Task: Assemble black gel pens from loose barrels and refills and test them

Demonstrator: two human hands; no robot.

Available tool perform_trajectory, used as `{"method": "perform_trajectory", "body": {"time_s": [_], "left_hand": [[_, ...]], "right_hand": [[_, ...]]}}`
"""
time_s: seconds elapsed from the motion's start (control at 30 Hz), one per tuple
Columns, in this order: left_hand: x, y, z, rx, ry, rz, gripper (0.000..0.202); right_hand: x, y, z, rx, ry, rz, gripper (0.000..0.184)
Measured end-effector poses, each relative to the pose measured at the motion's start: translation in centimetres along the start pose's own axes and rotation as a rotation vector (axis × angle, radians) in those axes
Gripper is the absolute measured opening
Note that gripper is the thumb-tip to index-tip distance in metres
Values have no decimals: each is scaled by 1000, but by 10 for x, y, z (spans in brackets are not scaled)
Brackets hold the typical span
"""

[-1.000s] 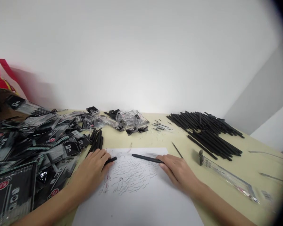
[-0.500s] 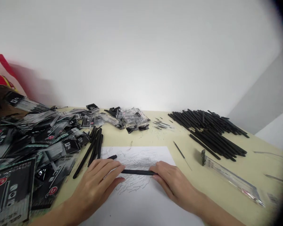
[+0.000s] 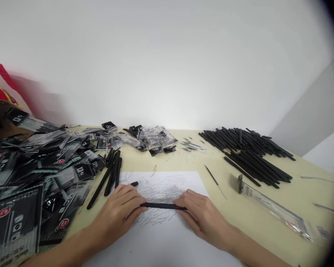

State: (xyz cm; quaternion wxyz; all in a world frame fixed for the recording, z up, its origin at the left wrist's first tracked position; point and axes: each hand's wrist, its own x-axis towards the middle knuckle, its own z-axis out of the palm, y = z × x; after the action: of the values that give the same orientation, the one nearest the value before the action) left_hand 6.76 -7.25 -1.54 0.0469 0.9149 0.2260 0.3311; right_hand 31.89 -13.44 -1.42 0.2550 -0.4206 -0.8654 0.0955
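A slim black pen (image 3: pixel 160 205) lies level between my two hands, just over a scribbled sheet of white paper (image 3: pixel 164 244). My left hand (image 3: pixel 121 209) pinches its left end between thumb and fingers. At the other end, my right hand (image 3: pixel 202 213) is closed round it, and a short dark tip shows past the fingers. Beyond my left knuckles, a small black piece (image 3: pixel 134 183) sits on the paper, partly hidden. Several black pens (image 3: pixel 108 178) rest just left of the sheet.
Packets of gel refills (image 3: pixel 61 185) heap up on the left, with more crumpled packets (image 3: pixel 158 139) at the back. Loose refills (image 3: pixel 192 144) and a big pile of black pens (image 3: pixel 250 142) lie to the right. A clear packet (image 3: pixel 275 209) is nearer on that side.
My right hand has shifted slightly left along the pen, so its tip now shows beyond the fingers. My left hand has drawn slightly left, and both hands still hold the pen.
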Motion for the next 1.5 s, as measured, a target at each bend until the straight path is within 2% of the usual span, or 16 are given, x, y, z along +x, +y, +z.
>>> {"method": "perform_trajectory", "body": {"time_s": [0.13,0.33,0.47,0.53,0.6,0.73,0.9,0.97,1.13,1.33,1.5], "left_hand": [[-1,-2,-1,-26,22,-26,10],[-4,-4,-3,-29,38,-40,11],[-2,-4,-2,-32,43,-45,10],[-2,-4,-2,-28,60,-46,10],[-2,-4,-2,-24,63,-51,10],[-3,-4,-3,-19,64,-50,9],[-4,-4,-4,-22,76,-59,9],[-4,-4,-4,-21,70,-60,9],[-3,-3,-4,-13,69,-59,9],[-2,-3,-4,-18,74,-68,9],[-2,-3,-4,-22,100,-49,8]], "right_hand": [[-1,1,-3,9,76,78,16],[-2,7,-7,50,70,221,24],[-2,9,-6,158,128,222,7],[-1,9,-6,174,138,234,5],[-1,10,-6,144,116,257,7],[-1,10,-6,74,67,252,28],[0,8,-8,98,119,265,8],[0,8,-8,91,121,286,6],[0,10,-6,75,77,275,24],[-1,10,-7,134,160,273,15],[-1,10,-6,124,103,295,31]]}}
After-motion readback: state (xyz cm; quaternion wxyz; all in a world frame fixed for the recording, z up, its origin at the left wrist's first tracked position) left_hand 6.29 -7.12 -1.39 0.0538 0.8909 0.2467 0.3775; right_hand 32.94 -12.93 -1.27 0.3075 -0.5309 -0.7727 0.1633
